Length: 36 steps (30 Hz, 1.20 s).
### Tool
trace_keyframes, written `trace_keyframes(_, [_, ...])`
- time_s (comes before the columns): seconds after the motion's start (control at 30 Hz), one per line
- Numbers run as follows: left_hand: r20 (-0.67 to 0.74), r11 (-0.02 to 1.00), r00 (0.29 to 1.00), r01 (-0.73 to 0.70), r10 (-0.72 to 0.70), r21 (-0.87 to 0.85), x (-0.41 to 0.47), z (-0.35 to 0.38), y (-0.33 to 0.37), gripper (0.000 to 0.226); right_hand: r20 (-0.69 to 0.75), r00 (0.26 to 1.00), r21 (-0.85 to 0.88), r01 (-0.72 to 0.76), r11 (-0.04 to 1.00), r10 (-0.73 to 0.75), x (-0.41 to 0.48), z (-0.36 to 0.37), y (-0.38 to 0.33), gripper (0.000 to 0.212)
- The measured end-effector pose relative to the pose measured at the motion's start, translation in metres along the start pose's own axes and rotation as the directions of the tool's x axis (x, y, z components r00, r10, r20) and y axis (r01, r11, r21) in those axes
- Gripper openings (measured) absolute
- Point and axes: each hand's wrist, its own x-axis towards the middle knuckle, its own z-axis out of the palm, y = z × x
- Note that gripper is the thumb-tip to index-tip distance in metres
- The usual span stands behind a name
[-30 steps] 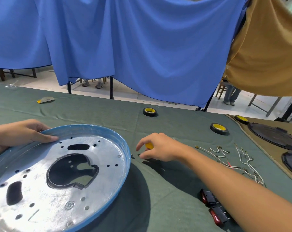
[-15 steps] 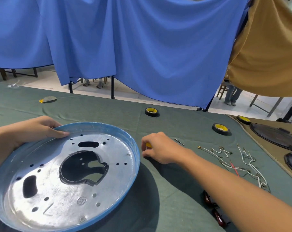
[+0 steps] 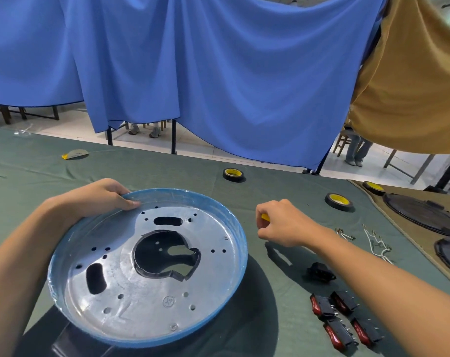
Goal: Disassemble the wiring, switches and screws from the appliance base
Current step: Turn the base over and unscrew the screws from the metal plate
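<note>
The round appliance base, bare metal inside with a blue rim and several cut-outs, lies tilted on the green cloth in front of me. My left hand grips its far left rim, thumb on the inside. My right hand hovers just right of the base, fingers curled round a yellow-handled screwdriver, mostly hidden. Several red rocker switches and a black part lie under my right forearm. Loose white wires lie further right.
Black tape rolls stand toward the far edge. Dark round plates rest on a tan mat at the right. A small grey-yellow object lies far left. Blue and tan curtains hang behind the table.
The base has shifted right and toward the middle with my left hand on its rim. My right hand has lifted off the cloth and moved right, holding the yellow handle throughout.
</note>
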Motion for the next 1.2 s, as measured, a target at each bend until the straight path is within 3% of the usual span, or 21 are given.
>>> trace_keyframes(0.17, [0.0, 1.0, 1.0, -0.005, 0.005, -0.021, 0.004, 0.012, 0.006, 0.025, -0.089, 0.995, -0.003, -0.038, 0.999, 0.038, 0.003, -0.008, 0.009, 0.008])
trace_keyframes(0.23, [-0.002, 1.0, 1.0, -0.006, 0.006, -0.018, 0.005, 0.015, 0.007, 0.025, -0.111, 0.993, -0.01, -0.03, 1.0, 0.028, 0.004, -0.01, 0.012, 0.016])
trace_keyframes(0.47, [-0.014, 1.0, 1.0, -0.004, 0.004, -0.004, 0.007, 0.025, 0.014, 0.028, -0.037, 0.999, -0.032, 0.0, 0.999, -0.001, 0.007, 0.003, 0.013, 0.005])
trace_keyframes(0.63, [-0.001, 1.0, 1.0, 0.006, -0.006, -0.02, 0.004, 0.025, 0.015, 0.026, 0.027, 0.999, -0.056, 0.032, 0.998, -0.03, 0.01, 0.01, 0.006, 0.023])
trace_keyframes(0.93, [0.006, 0.997, 0.999, 0.034, -0.034, -0.067, 0.0, 0.018, 0.011, 0.023, 0.011, 0.999, -0.093, -0.051, 0.994, 0.052, 0.006, 0.006, 0.018, 0.011])
trace_keyframes(1.07, [-0.016, 0.998, 0.999, 0.038, -0.039, -0.046, 0.0, 0.018, 0.01, 0.023, -0.067, 0.991, -0.019, -0.117, 0.993, 0.116, 0.002, -0.001, 0.025, 0.008])
trace_keyframes(1.2, [-0.049, 0.999, 0.998, 0.041, -0.041, -0.003, 0.001, 0.02, 0.012, 0.026, -0.103, 0.982, 0.029, -0.157, 0.987, 0.16, 0.0, 0.006, 0.019, 0.027])
